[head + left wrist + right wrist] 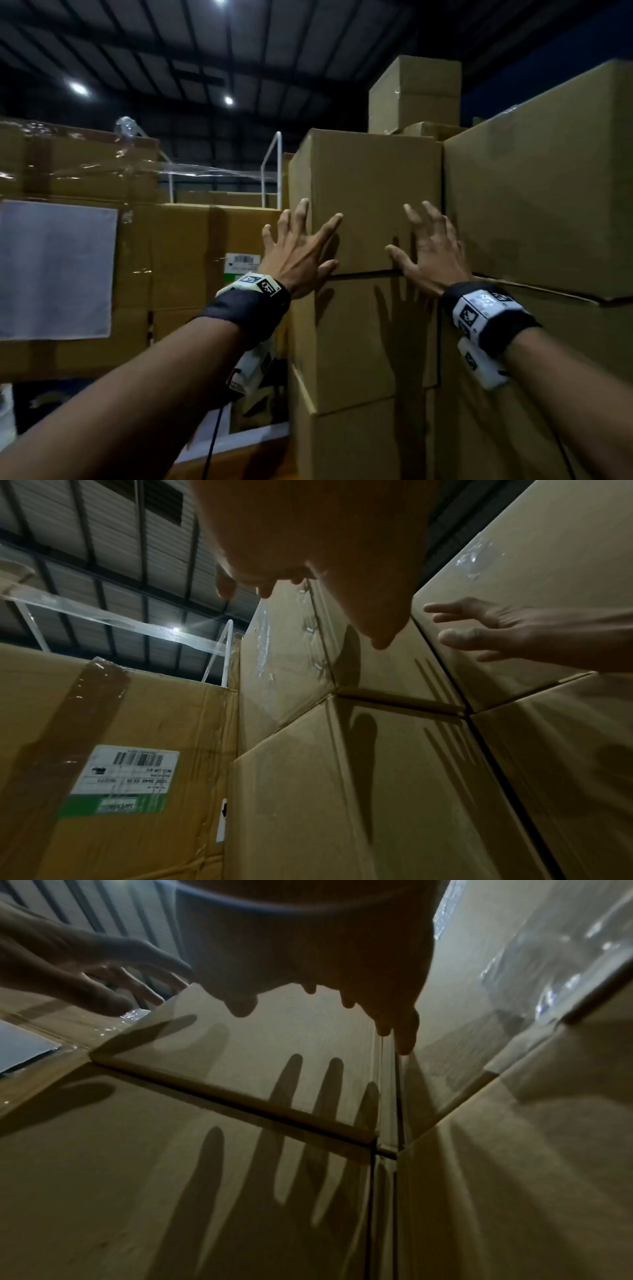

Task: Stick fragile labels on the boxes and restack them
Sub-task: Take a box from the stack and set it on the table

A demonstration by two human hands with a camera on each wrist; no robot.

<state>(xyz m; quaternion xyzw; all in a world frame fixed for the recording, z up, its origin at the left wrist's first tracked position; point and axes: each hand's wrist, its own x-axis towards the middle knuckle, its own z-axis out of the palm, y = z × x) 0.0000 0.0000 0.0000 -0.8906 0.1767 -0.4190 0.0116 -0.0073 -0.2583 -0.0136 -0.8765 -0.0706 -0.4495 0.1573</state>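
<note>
A plain brown box (366,192) tops the stack straight ahead, resting on another box (363,342). My left hand (301,243) is spread open at the top box's lower left corner, fingers straight and splayed. My right hand (426,243) is spread open at its lower right, beside the seam with the neighbouring box. Both hands hold nothing. In the left wrist view the left hand (308,561) hovers just off the cardboard and casts a shadow, with the right hand (496,631) beyond it. In the right wrist view the right hand (325,974) throws finger shadows on the box. No label is in view.
A larger box (541,205) stands flush on the right. A small box (414,92) sits high at the back. On the left are film-wrapped boxes with a white sheet (54,270) and a barcode sticker (241,263). A white metal frame (270,168) rises behind them.
</note>
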